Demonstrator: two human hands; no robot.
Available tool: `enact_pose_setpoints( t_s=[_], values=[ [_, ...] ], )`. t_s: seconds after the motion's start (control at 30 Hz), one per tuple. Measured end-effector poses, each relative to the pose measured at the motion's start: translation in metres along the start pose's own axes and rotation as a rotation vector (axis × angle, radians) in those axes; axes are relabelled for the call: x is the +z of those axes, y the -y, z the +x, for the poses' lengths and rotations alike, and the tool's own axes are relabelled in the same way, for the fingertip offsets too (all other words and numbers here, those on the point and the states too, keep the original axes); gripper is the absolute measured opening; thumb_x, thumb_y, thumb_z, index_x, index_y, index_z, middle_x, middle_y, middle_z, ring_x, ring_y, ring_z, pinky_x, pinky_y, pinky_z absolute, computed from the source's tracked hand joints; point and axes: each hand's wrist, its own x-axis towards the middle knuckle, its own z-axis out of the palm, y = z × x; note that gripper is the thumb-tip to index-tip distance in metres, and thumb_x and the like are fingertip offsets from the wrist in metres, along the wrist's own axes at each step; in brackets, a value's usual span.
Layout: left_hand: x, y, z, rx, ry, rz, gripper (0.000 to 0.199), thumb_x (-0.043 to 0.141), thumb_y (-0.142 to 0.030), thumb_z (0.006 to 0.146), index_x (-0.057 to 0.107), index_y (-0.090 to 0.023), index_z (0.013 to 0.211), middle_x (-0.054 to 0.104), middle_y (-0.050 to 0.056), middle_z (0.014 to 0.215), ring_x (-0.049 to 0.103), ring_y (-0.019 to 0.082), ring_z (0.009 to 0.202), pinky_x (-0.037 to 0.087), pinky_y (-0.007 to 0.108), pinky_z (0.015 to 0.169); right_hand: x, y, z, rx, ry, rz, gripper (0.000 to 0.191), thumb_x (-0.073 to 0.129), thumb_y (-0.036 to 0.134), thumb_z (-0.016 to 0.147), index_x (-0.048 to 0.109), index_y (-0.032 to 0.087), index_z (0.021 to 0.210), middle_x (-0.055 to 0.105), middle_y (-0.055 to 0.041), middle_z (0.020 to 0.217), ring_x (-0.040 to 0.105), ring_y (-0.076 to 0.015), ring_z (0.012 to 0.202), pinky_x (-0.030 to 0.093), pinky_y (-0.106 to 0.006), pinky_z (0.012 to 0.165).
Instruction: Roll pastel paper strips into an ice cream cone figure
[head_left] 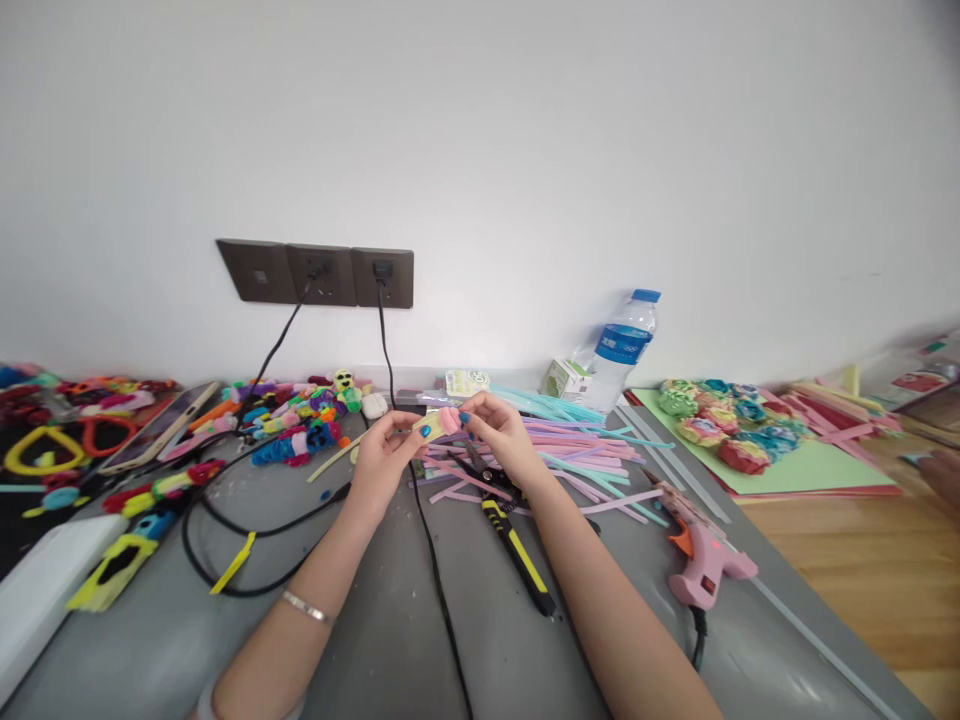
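Between my two hands is a small bent piece of fuzzy pipe cleaner (448, 421), pink at its right end and pale yellow at its left. My left hand (382, 465) pinches the yellow part with thumb and fingers. The pink part sits in the fingertips of my right hand (501, 435), which partly hide it. Below and right of the hands lies a pair of pliers (519, 555) with yellow and black handles. Behind my right hand spreads a pile of loose pink, lilac and turquoise pipe cleaners (581, 447).
A pink glue gun (709, 565) lies on the grey table (517, 660) to the right. A water bottle (624, 345) leans against the wall. Flower-like crafts (731, 420) rest on green paper. Black cables (431, 550) cross the table; finished pipe-cleaner crafts (300, 440) and a phone (161, 428) occupy the left.
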Motion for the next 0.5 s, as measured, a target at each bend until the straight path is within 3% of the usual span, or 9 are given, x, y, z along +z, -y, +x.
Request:
enact_pose_setpoints(
  t_s=[0.5],
  values=[
    [0.0007, -0.0016, -0.0005, 0.007, -0.003, 0.016, 0.041, 0.080, -0.049, 0.063, 0.064, -0.017, 0.084, 0.064, 0.003, 0.087, 0.064, 0.014, 0.068, 0.058, 0.029, 0.064, 0.0003, 0.0006, 0.0003, 0.006, -0.008, -0.025, 0.034, 0.072, 0.051, 0.077, 0.059, 0.020, 0.082, 0.051, 0.0022, 0.065, 0.042, -0.0110, 0.058, 0.033, -0.025, 0.054]
  ],
)
